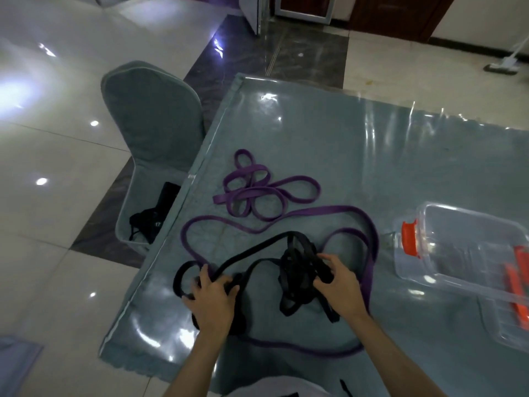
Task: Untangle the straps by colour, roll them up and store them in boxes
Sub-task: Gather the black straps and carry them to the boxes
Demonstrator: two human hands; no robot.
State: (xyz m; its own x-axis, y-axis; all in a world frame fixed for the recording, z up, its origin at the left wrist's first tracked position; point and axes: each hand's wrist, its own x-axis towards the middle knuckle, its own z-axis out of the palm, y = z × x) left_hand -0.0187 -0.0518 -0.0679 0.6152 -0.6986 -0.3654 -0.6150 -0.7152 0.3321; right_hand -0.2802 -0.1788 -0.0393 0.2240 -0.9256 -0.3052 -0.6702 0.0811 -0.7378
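At the table's near edge: left hand (pixel 213 300) grips a black strap (pixel 252 252) loop; right hand (pixel 337 279) pinches its knotted bundle. Strap runs left-right between hands. Purple strap (pixel 286 216) loops around them, coils heaped farther back. Right: clear storage box (pixel 458 245), orange latches. Far left: covered chair (pixel 151 130).

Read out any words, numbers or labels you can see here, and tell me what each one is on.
"17": small white number on the black item lying on the chair seat.
No print shows on the straps or the clear boxes.
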